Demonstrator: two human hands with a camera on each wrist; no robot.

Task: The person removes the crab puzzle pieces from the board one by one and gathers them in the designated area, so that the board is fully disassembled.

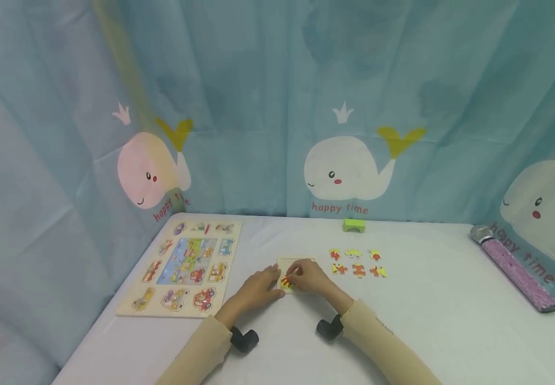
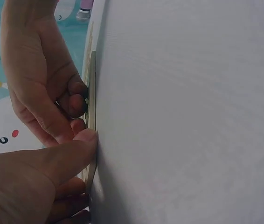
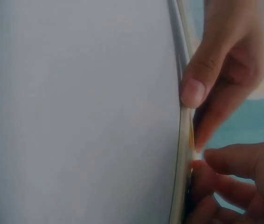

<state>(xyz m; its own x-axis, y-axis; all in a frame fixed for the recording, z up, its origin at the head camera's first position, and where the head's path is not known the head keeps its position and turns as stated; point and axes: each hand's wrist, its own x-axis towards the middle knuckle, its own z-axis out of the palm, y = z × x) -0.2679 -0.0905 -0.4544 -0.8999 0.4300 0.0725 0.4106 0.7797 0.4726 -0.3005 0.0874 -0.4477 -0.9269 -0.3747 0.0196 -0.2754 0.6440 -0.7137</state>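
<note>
A small square wooden puzzle board [image 1: 284, 263] lies on the white table between both hands. My left hand [image 1: 258, 289] holds its left side, the thumb [image 2: 86, 140] against the near edge. Over the board, my right hand [image 1: 311, 275] has thumb and fingers bent together at a yellow and red puzzle piece [image 1: 286, 283] in the board's left part. That hand covers much of the board's right side. In the right wrist view, the right fingertips [image 3: 211, 156] meet close above the board's surface. Several loose puzzle pieces [image 1: 358, 270] in red and yellow lie in two rows to the right.
To the left lies a large wooden peg puzzle [image 1: 174, 291] with vehicle pieces around a picture. A green arch block [image 1: 354, 225] stands at the back edge. On the far right is a pink glittery microphone [image 1: 518, 272]. Whale-print curtains [image 1: 258, 133] enclose the table.
</note>
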